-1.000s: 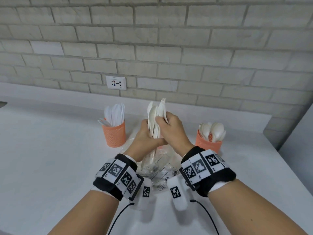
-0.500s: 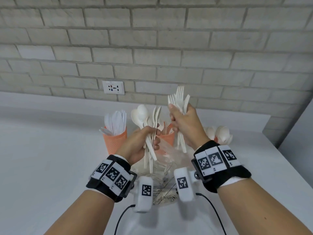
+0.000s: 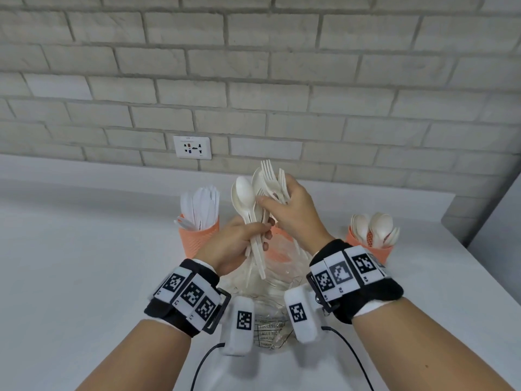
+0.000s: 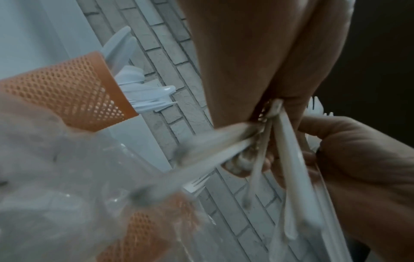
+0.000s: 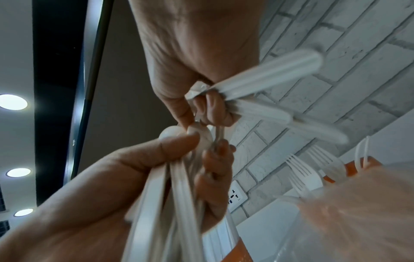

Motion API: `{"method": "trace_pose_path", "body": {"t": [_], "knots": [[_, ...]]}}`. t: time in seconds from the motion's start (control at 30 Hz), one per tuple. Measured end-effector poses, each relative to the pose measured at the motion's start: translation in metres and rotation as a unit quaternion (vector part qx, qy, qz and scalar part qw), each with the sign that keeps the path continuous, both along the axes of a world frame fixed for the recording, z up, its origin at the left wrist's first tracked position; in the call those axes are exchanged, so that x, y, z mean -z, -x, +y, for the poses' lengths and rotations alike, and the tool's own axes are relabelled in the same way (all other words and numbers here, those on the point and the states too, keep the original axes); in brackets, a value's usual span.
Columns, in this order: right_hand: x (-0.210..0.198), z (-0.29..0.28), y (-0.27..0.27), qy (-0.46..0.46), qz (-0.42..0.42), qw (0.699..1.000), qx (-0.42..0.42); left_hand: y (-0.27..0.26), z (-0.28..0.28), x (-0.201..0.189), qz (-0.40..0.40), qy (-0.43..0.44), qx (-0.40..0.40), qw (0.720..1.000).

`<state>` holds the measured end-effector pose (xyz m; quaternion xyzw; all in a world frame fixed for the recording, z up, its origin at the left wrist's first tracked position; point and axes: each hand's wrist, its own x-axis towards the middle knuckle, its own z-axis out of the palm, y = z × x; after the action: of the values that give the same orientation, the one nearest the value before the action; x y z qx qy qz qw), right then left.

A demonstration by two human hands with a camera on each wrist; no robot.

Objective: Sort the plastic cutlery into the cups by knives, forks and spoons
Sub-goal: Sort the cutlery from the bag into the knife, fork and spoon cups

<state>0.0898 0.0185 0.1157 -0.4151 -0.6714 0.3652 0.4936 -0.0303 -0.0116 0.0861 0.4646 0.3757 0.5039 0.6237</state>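
Nearest, a clear plastic bag (image 3: pixel 270 294) lies on the white counter (image 3: pixel 84 277). Above it the left hand (image 3: pixel 234 244) grips a bunch of spoons (image 3: pixel 245 198) by the handles, fingers curled tight. The right hand (image 3: pixel 293 213) clutches several forks (image 3: pixel 270 176), its thumb seemingly touching a spoon. Behind stand three orange cups: knives (image 3: pixel 203 204) left, spoons right, the middle cup (image 3: pixel 282 246) mostly hidden.

White cutlery bundle (image 3: pixel 255 221) upright — knife cup (image 3: pixel 198 238), spoon cup (image 3: pixel 375 246).
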Motion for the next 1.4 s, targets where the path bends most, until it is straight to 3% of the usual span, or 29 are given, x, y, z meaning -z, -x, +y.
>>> {"method": "trace_pose_path", "body": {"t": [0.13,0.27,0.47,0.6,0.7,0.8,0.97,1.1,1.17,1.3,1.4], "knots": [[-0.008,0.007,-0.006,0.070,-0.067,0.995,-0.023,0.004,0.002,0.002,0.037,-0.002,0.012,0.999],[-0.019,0.013,-0.013,0.046,-0.104,0.993,-0.022,0.008,0.002,0.003,0.086,-0.018,0.022,0.996],[-0.053,0.031,-0.026,-0.009,-0.021,0.999,0.040,0.014,0.009,0.006,0.138,-0.031,0.007,0.990],[-0.064,0.044,-0.040,-0.130,0.028,0.976,0.172,0.021,0.018,0.009,0.113,-0.009,-0.041,0.993],[-0.052,0.052,-0.046,-0.184,-0.056,0.956,0.221,0.023,0.023,0.011,0.075,-0.001,-0.072,0.995],[-0.020,0.058,-0.041,-0.174,-0.187,0.942,0.215,0.021,0.026,0.010,0.049,-0.014,-0.068,0.996],[0.033,0.075,-0.039,-0.093,-0.295,0.933,0.186,0.018,0.027,0.006,0.036,-0.043,-0.054,0.997],[0.049,0.089,-0.039,-0.032,-0.386,0.914,0.120,0.018,0.029,0.007,0.017,-0.042,-0.048,0.998],[0.045,0.094,-0.040,-0.014,-0.354,0.931,0.094,0.018,0.029,0.005,0.008,-0.042,-0.050,0.998],[0.016,0.098,-0.035,0.012,-0.116,0.988,0.101,0.019,0.033,0.002,0.002,-0.040,-0.057,0.998],[0.003,0.102,-0.029,0.012,0.013,0.993,0.114,0.018,0.035,0.001,0.002,-0.042,-0.063,0.997]]}}
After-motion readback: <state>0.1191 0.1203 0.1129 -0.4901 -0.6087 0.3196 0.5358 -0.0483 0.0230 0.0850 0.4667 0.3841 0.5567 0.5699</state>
